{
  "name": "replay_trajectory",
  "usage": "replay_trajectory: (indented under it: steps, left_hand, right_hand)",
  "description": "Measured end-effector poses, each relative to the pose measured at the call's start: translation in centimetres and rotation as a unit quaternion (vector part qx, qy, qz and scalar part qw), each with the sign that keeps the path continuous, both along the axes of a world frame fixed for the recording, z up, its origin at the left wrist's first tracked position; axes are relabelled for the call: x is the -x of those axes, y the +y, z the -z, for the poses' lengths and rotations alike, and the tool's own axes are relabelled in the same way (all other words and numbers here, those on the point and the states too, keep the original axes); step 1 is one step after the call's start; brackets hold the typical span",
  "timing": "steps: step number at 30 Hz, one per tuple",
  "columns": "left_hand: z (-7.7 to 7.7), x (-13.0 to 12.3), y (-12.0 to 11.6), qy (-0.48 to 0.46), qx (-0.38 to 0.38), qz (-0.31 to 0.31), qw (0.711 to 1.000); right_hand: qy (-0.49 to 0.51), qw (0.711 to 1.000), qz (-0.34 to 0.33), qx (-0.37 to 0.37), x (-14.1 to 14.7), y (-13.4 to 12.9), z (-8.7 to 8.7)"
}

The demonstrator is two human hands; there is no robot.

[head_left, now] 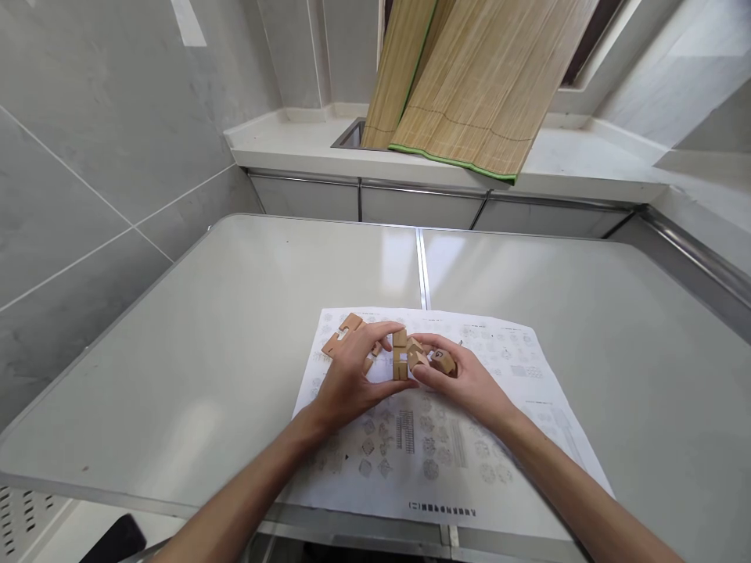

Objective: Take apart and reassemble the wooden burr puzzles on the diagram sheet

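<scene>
Over a printed instruction sheet [469,493], my left hand [350,367] grips an upright wooden puzzle block [400,354], thumb at its lower end and fingers at its upper end. My right hand [463,375] pinches a smaller notched wooden puzzle piece [416,353] against the right side of that block. Whether the two are joined, I cannot tell. Beside the right palm is another wooden piece [443,361] marked with a letter like G, partly hidden by the fingers. Flat notched wooden pieces [350,322] lie on the sheet behind my left hand, partly covered by it.
The sheet lies on a white folding table [176,352] with a metal seam [422,266] down its middle. Behind it stands a white counter [305,152] with a sink edge [350,134] and a hanging bamboo blind [481,86]. A dark object [120,539] is below the table's front-left edge.
</scene>
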State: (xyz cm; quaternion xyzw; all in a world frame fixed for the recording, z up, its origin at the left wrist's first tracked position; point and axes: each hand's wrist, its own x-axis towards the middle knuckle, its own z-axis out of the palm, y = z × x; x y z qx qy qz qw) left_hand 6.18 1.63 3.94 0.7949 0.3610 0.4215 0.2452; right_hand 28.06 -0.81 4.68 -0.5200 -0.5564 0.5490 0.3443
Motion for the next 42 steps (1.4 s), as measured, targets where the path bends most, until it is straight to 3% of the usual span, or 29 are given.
replay_trajectory:
  steps: [4, 8, 11, 13, 17, 21, 24, 27, 34, 42]
  left_hand:
    - [0.3, 0.2, 0.0, -0.008, 0.015, -0.021, 1.000]
    - [0.5, 0.4, 0.1, -0.008, 0.023, -0.035, 0.999]
    - [0.5, 0.4, 0.1, 0.000, 0.033, -0.035, 0.999]
    - [0.5, 0.4, 0.1, 0.005, 0.039, -0.035, 0.999]
    - [0.0, 0.3, 0.1, -0.006, 0.054, -0.059, 0.997]
    - [-0.5, 0.4, 0.2, -0.035, 0.071, -0.096, 0.992]
    - [-0.6, 0.4, 0.2, -0.031, 0.068, -0.093, 0.993]
    - [-0.7, 0.3, 0.2, -0.015, 0.047, -0.081, 0.995]
    - [-0.4, 0.3, 0.2, 0.004, 0.035, -0.062, 0.997]
    - [-0.2, 0.3, 0.1, -0.002, 0.061, -0.045, 0.997]
  right_hand:
    - [-0.145, 0.982, 0.060, -0.105, -0.1, 0.2, 0.7]
    - [-0.273, 0.936, 0.039, -0.219, 0.0, 0.3, 2.1]
    - [-0.323, 0.918, 0.005, -0.230, 0.1, 0.2, 2.5]
    - [-0.332, 0.921, -0.001, -0.203, 0.1, 0.1, 2.3]
    - [-0.236, 0.964, 0.021, -0.119, -0.2, 0.3, 1.3]
    - [-0.009, 0.999, 0.006, -0.039, -0.7, 0.7, 0.5]
    - [0.206, 0.978, -0.020, 0.034, -1.0, 1.0, 0.2]
    - [0.331, 0.940, -0.043, 0.069, -1.2, 1.1, -0.1]
    - [0.363, 0.924, -0.050, 0.113, -1.1, 1.1, -0.4]
    - [0.213, 0.973, -0.028, 0.088, -0.7, 1.0, -0.4]
